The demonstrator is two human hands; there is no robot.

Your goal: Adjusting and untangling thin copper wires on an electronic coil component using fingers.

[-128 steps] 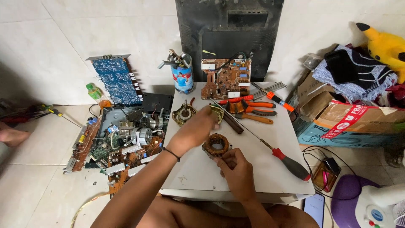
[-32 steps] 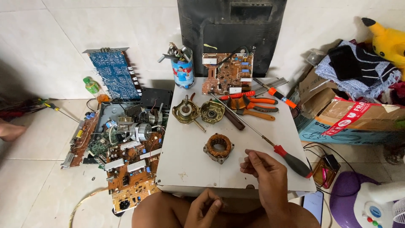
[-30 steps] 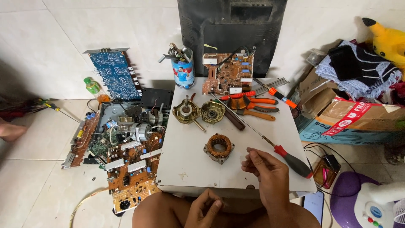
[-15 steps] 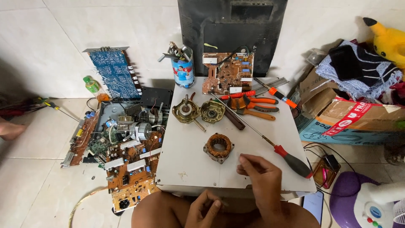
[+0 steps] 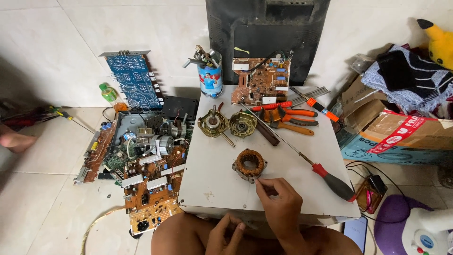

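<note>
Motor already lying apart: stator sitting mid-counter, two end bells behind | right hand pinching fingertips just beside stator, grip nearly closed, nothing visibly held | left hand resting loosely curled, empty | reassembly not begun.

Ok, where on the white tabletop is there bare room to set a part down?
The white tabletop is bare along its left front, bordered by the copper-wound stator ring and the right hand, and again right of that ring, up to the long red-handled screwdriver. The back is crowded: two brass motor end caps, orange pliers, brown circuit board.
</note>
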